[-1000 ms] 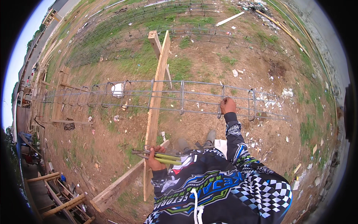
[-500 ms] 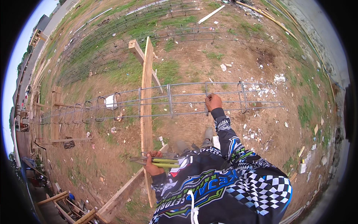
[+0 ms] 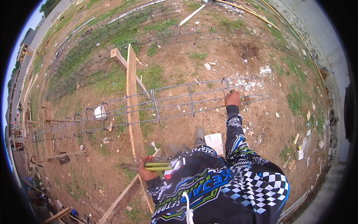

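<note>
A long rebar cage [image 3: 191, 99] of thin steel bars and square stirrups stretches across in front of me, resting over an upright-set wooden plank [image 3: 132, 93]. My right hand [image 3: 233, 98] is closed on the end stirrup [image 3: 225, 84] near the cage's right end; its fingertips are partly hidden. Low on the left, beside the plank, my left hand [image 3: 147, 173] is wrapped round pincers with yellow-green handles [image 3: 159, 166]. Thin dark wire pieces seem to lie along the tool in the same hand.
A wooden post [image 3: 121, 61] braces the plank's far end, and a beam [image 3: 119, 199] slants below it. More rebar cages [image 3: 85, 56] lie on the grass beyond. A white block [image 3: 213, 143] sits by my shoes. White rubble [image 3: 264, 71] is scattered at right.
My right hand has moved right along the cage, from the second-last stirrup to the end one. The left hand keeps its hold on the pincers. The view has shifted slightly to the right.
</note>
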The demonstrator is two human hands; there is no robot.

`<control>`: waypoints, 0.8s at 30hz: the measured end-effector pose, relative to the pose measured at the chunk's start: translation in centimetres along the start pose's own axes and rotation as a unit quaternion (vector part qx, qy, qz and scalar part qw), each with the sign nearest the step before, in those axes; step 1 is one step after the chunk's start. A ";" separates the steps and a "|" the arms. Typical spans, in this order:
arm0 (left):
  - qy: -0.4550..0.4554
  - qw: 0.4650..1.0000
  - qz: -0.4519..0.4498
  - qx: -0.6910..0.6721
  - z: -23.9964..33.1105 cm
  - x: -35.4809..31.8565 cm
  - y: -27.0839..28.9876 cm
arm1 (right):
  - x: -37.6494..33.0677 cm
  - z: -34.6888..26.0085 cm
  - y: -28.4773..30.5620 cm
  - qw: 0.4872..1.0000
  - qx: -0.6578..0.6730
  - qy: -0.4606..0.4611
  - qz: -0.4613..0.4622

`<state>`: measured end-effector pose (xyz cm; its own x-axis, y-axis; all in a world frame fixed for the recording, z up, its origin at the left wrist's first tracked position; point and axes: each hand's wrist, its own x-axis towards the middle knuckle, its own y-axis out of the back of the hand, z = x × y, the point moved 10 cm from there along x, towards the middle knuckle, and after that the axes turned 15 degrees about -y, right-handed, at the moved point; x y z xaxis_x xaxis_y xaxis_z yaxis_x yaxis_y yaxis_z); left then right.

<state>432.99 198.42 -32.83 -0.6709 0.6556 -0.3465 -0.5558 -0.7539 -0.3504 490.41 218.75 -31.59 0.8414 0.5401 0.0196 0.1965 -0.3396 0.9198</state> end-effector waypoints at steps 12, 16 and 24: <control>0.000 1.000 -0.004 -0.025 -0.4 -0.2 -0.8 | 1.1 -0.8 -0.9 0.999 -0.012 0.025 -0.019; -0.013 0.998 -0.012 -0.055 -0.2 -0.3 -0.9 | -3.5 -5.9 3.3 0.981 0.059 0.159 0.093; -0.031 0.995 -0.008 -0.094 0.0 -0.5 -3.3 | -40.3 -14.8 -2.3 0.594 0.032 0.403 -0.695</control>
<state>435.22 200.59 -31.48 -0.6941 0.6598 -0.2878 -0.4689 -0.7178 -0.5147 448.63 209.13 -28.70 -0.6666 0.5175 -0.5364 0.4605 0.8519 0.2495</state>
